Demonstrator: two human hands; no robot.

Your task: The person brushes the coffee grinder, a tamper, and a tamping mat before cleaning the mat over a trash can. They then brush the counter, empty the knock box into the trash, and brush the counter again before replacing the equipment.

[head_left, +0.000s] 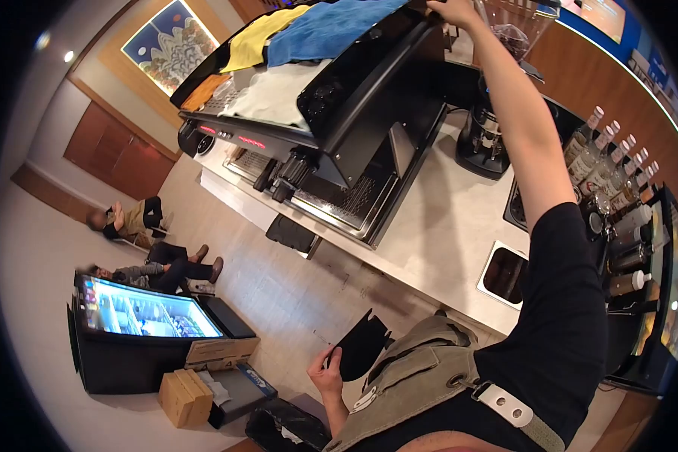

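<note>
My left hand [327, 371] is closed on a flat black piece [359, 348] with a notched edge, held low beside the apron. My right arm stretches up across the counter, and my right hand [453, 12] is at the top rear corner of the black espresso machine [369, 90]; its fingertips are partly hidden at the frame's top edge. Blue [328, 30], yellow [260, 38] and white cloths [279, 92] lie on top of the machine. A black grinder [486, 135] stands on the counter right of the machine.
Syrup bottles [599, 162] stand in rows at the right, near a small sink [505, 273] in the counter [429, 233]. A lit display fridge [147, 310], cardboard boxes [186, 398] and a black bin bag [286, 426] are lower left. Two seated people [132, 222] are at the left.
</note>
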